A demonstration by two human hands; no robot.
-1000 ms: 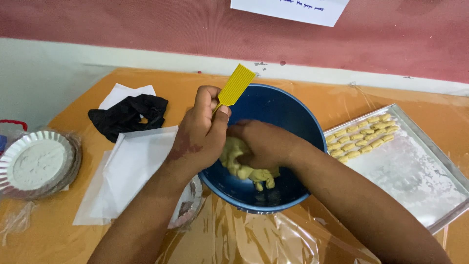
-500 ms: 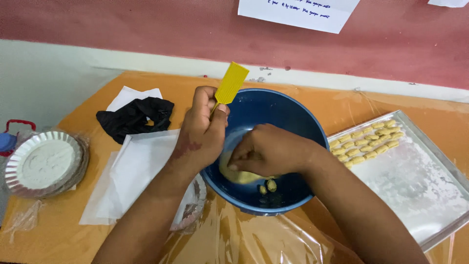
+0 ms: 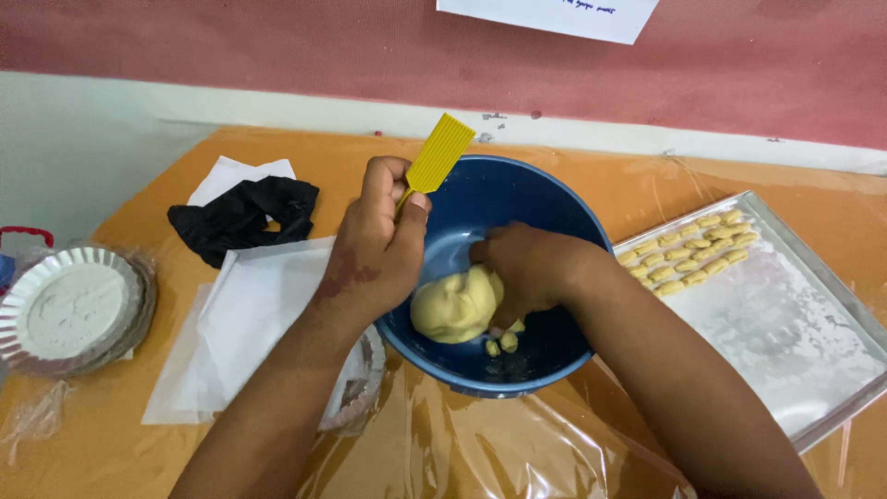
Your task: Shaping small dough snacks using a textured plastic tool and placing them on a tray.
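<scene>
Left hand (image 3: pixel 374 254) gripped the yellow ridged board (image 3: pixel 440 152) over the blue bowl (image 3: pixel 554 356) rim. Right hand (image 3: pixel 527 273) pinched the dough ball (image 3: pixel 453 305) inside the bowl. Right of the bowl, two rows of shaped pieces (image 3: pixel 688 249) on the tray (image 3: pixel 822 370); most dough left, I'd judge.

The bowl (image 3: pixel 554 199) is deep blue, plain inside and out. In it the dough (image 3: pixel 457 303) is pale yellow, as are the crumbs (image 3: pixel 501 344) beside it. Above the bowl's left rim, the left hand (image 3: pixel 379 249) grips a bright yellow ridged paddle (image 3: pixel 440 153), lined with fine parallel grooves. Right of the bowl, the tray (image 3: pixel 813 296) is silvery, dusted white, with rows of pale yellow pieces (image 3: pixel 688 251) at its far end. Left of the bowl lie white paper (image 3: pixel 249 323), a black cloth (image 3: pixel 242 214), and a silver fluted tin (image 3: pixel 74 305) holding white flour. The tabletop (image 3: pixel 591 176) is orange under clear glossy film, the wall (image 3: pixel 277 46) behind the bowl dull red over white
</scene>
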